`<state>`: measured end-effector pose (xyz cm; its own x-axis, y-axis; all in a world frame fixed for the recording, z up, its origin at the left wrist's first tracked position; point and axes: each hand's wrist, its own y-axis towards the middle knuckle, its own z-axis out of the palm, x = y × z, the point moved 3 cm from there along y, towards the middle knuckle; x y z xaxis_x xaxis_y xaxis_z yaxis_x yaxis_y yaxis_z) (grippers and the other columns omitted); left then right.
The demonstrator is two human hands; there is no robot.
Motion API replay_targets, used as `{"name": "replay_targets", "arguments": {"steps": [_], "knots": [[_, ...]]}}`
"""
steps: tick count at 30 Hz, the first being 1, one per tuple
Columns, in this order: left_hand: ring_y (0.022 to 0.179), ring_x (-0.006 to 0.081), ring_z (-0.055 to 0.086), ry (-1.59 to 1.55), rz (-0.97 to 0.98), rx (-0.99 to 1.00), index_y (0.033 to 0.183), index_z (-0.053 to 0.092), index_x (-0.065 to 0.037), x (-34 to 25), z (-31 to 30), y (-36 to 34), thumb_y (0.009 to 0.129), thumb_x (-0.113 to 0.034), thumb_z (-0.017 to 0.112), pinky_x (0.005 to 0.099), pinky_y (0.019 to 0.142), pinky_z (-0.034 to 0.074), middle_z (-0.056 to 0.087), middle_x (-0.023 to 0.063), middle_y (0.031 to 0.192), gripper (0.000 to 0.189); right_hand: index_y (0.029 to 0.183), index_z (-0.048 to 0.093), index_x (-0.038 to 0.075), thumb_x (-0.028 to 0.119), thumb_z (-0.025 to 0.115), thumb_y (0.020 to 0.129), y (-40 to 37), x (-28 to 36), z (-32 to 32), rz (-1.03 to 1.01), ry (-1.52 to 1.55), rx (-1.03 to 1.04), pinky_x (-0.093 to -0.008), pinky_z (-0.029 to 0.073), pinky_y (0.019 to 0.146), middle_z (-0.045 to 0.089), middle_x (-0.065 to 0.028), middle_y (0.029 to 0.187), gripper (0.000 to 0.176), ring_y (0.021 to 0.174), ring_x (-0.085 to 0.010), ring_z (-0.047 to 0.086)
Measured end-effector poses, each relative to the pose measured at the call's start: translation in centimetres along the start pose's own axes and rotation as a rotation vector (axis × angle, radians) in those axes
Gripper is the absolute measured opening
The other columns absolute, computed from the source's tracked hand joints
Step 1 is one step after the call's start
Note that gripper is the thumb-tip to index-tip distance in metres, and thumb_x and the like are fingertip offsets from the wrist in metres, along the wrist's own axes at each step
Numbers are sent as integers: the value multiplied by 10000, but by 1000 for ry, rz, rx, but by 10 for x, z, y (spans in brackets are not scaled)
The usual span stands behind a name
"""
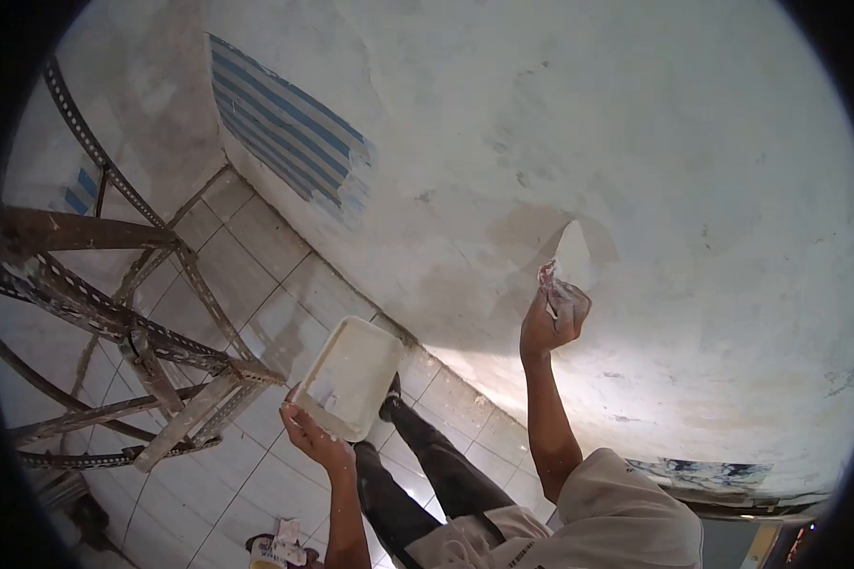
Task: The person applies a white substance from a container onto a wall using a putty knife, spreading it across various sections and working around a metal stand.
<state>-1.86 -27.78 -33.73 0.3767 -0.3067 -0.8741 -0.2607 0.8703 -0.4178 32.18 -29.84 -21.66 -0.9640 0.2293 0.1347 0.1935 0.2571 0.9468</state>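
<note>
My right hand (557, 313), its fingers smeared white, is closed around a putty knife (571, 251). The pale blade points up against the white wall (693, 218), over a darker, damp-looking patch. I cannot make out whether the blade presses on the wall. My left hand (318, 436) grips the near left edge of a shallow cream-coloured rectangular tray (362, 375). White paste coats the inside of the tray, with a lump near its lower left. The tray is held tilted above the tiled floor, close to my legs.
A rusty perforated metal frame (166, 356) stands on the left. Blue-striped covering (285, 119) remains on part of the wall. Floor tiles (256, 488) run below, with a small tub (280, 548) at the bottom. A dark patterned strip (702, 472) lies low at the right.
</note>
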Motion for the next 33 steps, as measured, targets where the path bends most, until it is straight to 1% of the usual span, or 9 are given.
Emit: {"name": "replay_targets", "arguments": {"steps": [6, 10, 13, 17, 21, 23, 26, 29, 33], "knots": [[968, 192, 545, 30, 72, 80, 1128, 470, 14, 39, -2, -4, 951, -532, 396, 335, 855, 465, 529, 113, 1035, 578, 771, 607, 25, -117, 704, 636, -34, 7, 11, -107, -8, 154, -347, 463, 678, 622, -83, 826, 219, 766, -269, 577], [961, 193, 542, 38, 59, 104, 1102, 484, 20, 62, -11, -18, 975, -499, 353, 335, 847, 461, 527, 122, 1019, 550, 742, 604, 34, -113, 699, 608, -6, 16, -18, -203, 69, 340, -344, 468, 659, 629, -83, 834, 221, 749, -265, 581], [954, 205, 538, 133, 51, 89, 1087, 504, 24, 79, -22, -30, 987, -456, 350, 335, 847, 449, 528, 135, 1034, 514, 783, 607, 50, -100, 678, 632, 59, 30, -24, -492, 65, 541, -372, 457, 639, 625, -127, 868, 225, 766, -320, 577], [915, 218, 551, 91, 95, 60, 1074, 529, 25, 108, -24, -42, 1003, -404, 322, 341, 818, 454, 564, 145, 1004, 482, 880, 596, 61, -51, 668, 666, 112, 44, 0, -850, -70, 723, -367, 455, 731, 638, -87, 945, 251, 822, -274, 578], [883, 207, 565, 133, 67, -8, 1074, 534, 24, 121, -11, -61, 1002, -411, 328, 336, 795, 461, 584, 136, 973, 487, 912, 599, 63, -22, 646, 676, 92, 0, 8, -1037, -218, 905, -358, 453, 732, 641, -68, 990, 255, 863, -261, 575], [869, 202, 565, 52, 63, -26, 1081, 534, 19, 138, -11, -72, 1004, -402, 325, 327, 786, 459, 586, 134, 960, 477, 984, 609, 111, 61, 626, 712, 72, -17, -3, -1165, -273, 998, -377, 461, 748, 621, -65, 1059, 277, 966, -248, 569], [876, 189, 576, 53, -2, -72, 1091, 526, 20, 147, -6, -87, 999, -437, 317, 312, 782, 481, 569, 127, 968, 511, 997, 616, 113, 68, 629, 716, 55, -27, -18, -1147, -183, 1204, -352, 463, 712, 630, -56, 1061, 285, 958, -224, 571], [866, 173, 570, 70, 57, -52, 1084, 526, 16, 158, -8, -98, 1000, -430, 324, 305, 771, 476, 567, 115, 948, 496, 986, 617, 113, 78, 625, 729, 64, -13, -28, -1187, -82, 1314, -333, 463, 686, 639, -59, 1054, 259, 950, -208, 571], [852, 158, 562, 65, 97, -94, 1065, 528, 11, 168, 0, -110, 1000, -426, 328, 295, 764, 468, 566, 104, 931, 485, 944, 601, 79, -10, 632, 660, 89, 19, -5, -1299, 64, 1198, -350, 456, 657, 645, -40, 1081, 300, 944, -239, 581]]}}
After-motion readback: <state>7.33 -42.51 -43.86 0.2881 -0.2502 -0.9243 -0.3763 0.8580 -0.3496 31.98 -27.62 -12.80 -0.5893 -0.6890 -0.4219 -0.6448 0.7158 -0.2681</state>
